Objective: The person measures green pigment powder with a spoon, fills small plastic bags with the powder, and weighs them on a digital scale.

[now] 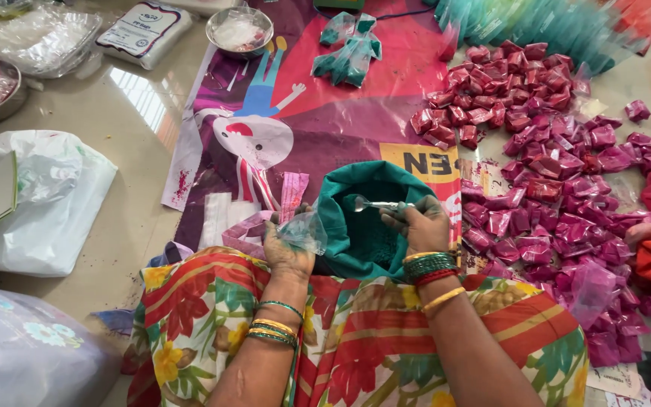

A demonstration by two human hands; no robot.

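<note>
Green powder bag (363,218) sits open right in the middle, just past the person's lap. Right hand (420,226) pinches a small metal spoon (374,204) over its mouth, fingers pressed together on the handle. Left hand (289,245) pinches a little clear pouch (304,232) just left of it. Heaps of filled pink packets (551,173) lie to the right.

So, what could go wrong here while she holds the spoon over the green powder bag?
1. The metal spoon in the right hand sits above the open green powder bag; powder could spill on its way to the small clear pouch in the left hand.
2. The pouch looks limp and crumpled, so its mouth may close and miss the powder.
3. Green powder might stain the pink packets lying close on the right.
</note>
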